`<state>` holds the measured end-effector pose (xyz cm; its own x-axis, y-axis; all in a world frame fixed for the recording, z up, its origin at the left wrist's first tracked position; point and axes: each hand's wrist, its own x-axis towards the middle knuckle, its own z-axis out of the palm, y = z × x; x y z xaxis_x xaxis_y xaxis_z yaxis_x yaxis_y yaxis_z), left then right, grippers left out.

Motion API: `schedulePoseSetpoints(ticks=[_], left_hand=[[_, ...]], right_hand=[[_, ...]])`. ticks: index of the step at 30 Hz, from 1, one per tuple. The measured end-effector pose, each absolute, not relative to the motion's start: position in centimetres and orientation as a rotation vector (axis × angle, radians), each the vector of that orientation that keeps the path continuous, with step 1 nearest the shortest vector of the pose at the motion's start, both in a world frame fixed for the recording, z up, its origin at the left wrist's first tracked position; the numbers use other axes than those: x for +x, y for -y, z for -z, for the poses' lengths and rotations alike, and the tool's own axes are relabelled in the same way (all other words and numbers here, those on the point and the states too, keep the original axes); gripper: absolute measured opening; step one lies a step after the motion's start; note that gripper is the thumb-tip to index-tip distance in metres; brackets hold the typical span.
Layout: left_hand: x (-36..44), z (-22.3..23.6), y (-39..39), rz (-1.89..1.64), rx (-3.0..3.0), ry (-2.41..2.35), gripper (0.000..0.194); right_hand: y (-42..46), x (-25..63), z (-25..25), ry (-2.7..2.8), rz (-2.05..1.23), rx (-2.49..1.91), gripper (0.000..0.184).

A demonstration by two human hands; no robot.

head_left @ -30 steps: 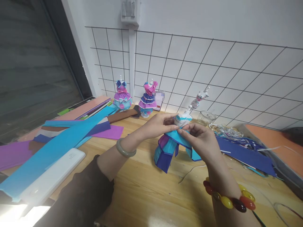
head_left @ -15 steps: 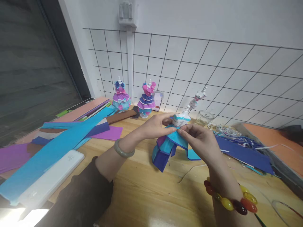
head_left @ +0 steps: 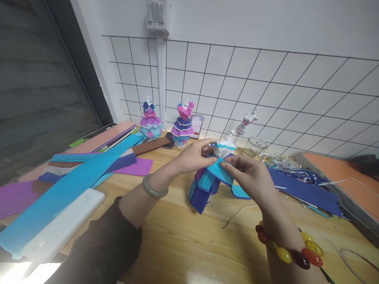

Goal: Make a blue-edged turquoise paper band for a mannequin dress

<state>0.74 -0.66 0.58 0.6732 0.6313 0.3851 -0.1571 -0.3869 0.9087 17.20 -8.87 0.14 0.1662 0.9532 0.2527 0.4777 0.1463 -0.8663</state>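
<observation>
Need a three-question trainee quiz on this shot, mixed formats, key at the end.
1. Multiple choice: what does the left hand have around its wrist? A) a beaded bracelet; B) a plain bangle; C) nothing.
2. True or false: the right hand's fingers are on the light blue layer of the skirt.
3. Count: how many dressed mini mannequins stand left of the phone?

Key: 1. B; 2. True; 3. Two.

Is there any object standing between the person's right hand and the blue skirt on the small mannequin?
Nothing visible: the right hand already pinches the skirt just below the mannequin. The string lies lower, on the table.
</observation>
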Motion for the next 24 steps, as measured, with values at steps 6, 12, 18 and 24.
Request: schedulePoseSetpoints(ticks=[6, 12, 18, 24], left_hand=[[0.7, -0.47, 0.68, -0.888, 1.773, -0.336, 0.049], [0.67, -0.5, 0.73, -0.88, 1.76, -0.309, 0.049], [0.71, -0.52, 0.78, -0.865, 1.74, -0.366, 0.051], [0.64, -0.68, 0.87, -0.852, 1.735, -0.339, 0.051]], right_hand=[[8.96, 17.45, -0.02, 1.535, -0.682, -1.366, 0.028], [8.87, 17.48, 0.13, 1.527, -0.664, -1.349, 0.027], [8.81, 17.25, 0.18, 1.459, -0.464, -1.466, 0.026], [8.8, 17.34, 0.19, 1.496, -0.457, -1.475, 0.03]])
